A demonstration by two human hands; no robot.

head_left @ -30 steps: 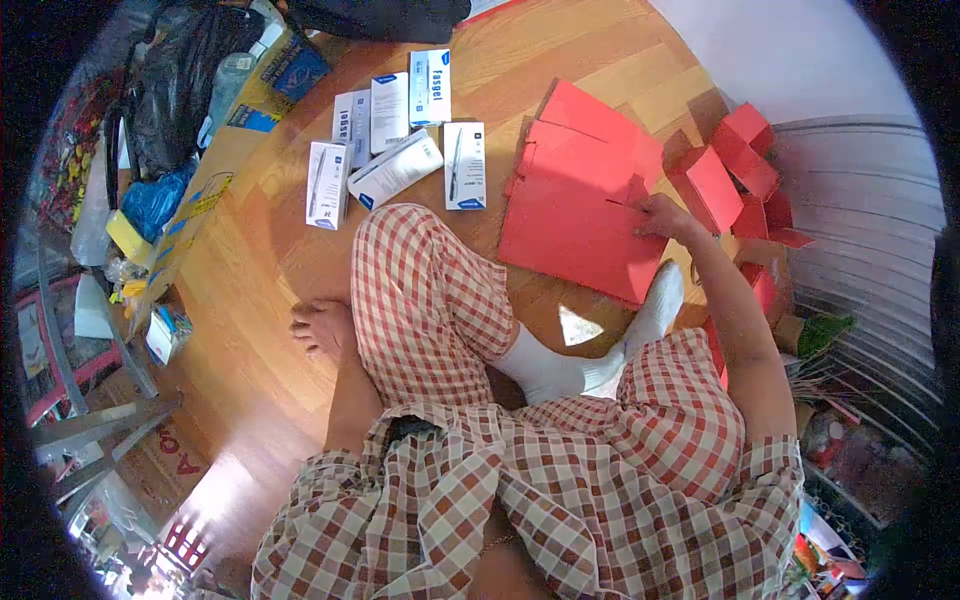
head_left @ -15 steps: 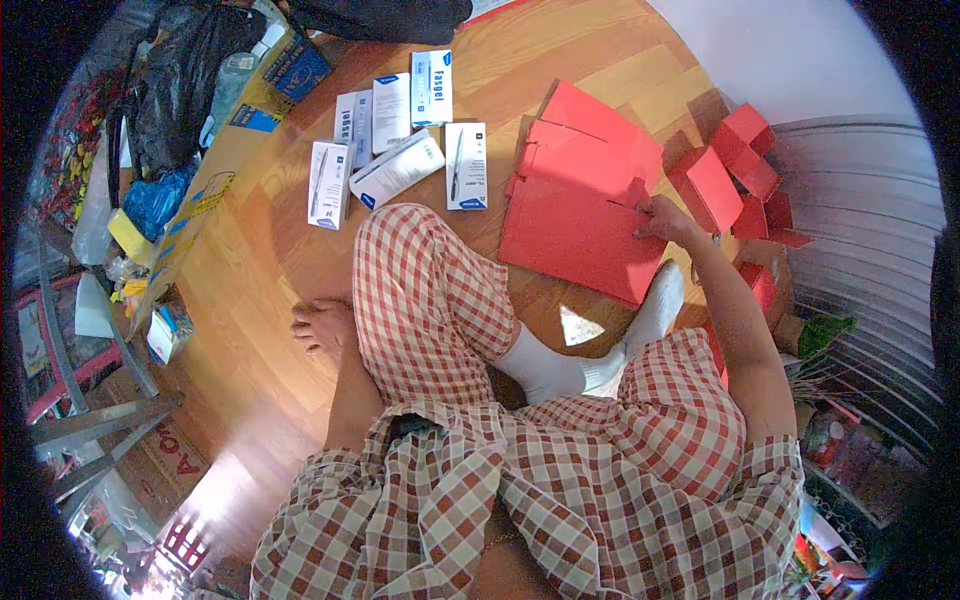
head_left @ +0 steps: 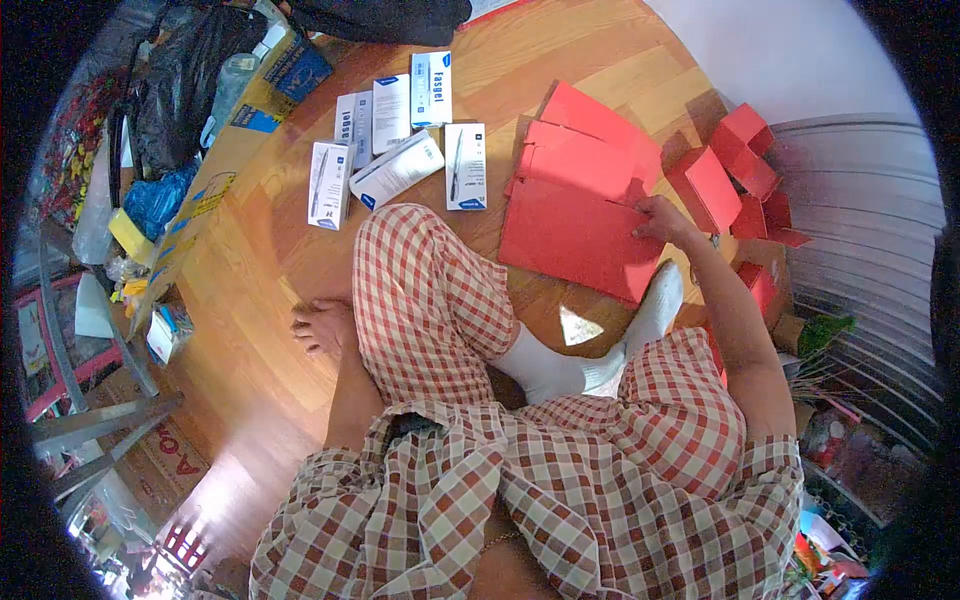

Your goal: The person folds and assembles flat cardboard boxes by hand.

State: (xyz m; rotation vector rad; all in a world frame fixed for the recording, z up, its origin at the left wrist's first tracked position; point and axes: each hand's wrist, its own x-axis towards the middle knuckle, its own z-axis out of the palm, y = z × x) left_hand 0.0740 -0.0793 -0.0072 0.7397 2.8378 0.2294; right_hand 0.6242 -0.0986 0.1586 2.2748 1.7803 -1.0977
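Note:
My left hand point(head_left: 322, 327) rests on the wooden floor beside my bent knee, its fingers spread and nothing in it. At the right, my right hand point(head_left: 660, 221) reaches the right side of a flat, folded red cardboard piece point(head_left: 565, 235), its fingers bent together on it near a fold; the fingertips are partly hidden in shadow. The red cardboard lies flat on the floor in overlapping panels. Above my knee lie several white-and-blue pen boxes, among them an upright-printed one point(head_left: 466, 168) and a tilted one point(head_left: 398, 170).
Small folded red boxes point(head_left: 708, 188) stand by the wall at right. A long cardboard carton edge point(head_left: 190, 235) with bags behind it runs along the left. My white-socked foot point(head_left: 655, 305) is close below the red cardboard. A green plant point(head_left: 825, 333) is at far right.
Hardly anything differs. Both hands stay in place, and the red cardboard and pen boxes lie where they were.

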